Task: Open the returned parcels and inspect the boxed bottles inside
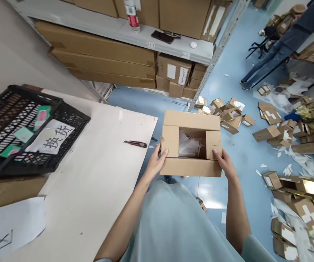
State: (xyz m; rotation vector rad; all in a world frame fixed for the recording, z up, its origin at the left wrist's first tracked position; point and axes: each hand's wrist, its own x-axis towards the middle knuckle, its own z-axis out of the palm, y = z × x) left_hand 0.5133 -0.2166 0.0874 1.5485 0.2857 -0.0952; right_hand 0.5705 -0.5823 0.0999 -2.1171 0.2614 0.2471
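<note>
Between my two hands I hold an open cardboard box [191,167] in front of my body, to the right of the table. My left hand [157,160] grips its left side, thumb on the left flap. On the opposite side, my right hand [224,162] is closed round the edge with the thumb on the right flap. All the top flaps are folded out or partly over the opening. Inside lies crumpled translucent plastic wrapping [189,145]; what it covers, if anything, is hidden. A red and black box cutter [135,144] lies on the table, left of the box.
The white table [99,174] bears a black plastic crate [72,120] with a paper label. A metal shelf [105,23] with cartons, a spray can [132,16] and a phone [163,36] stands ahead. Several emptied boxes [232,114] litter the blue floor. Another person's legs [271,58] show far right.
</note>
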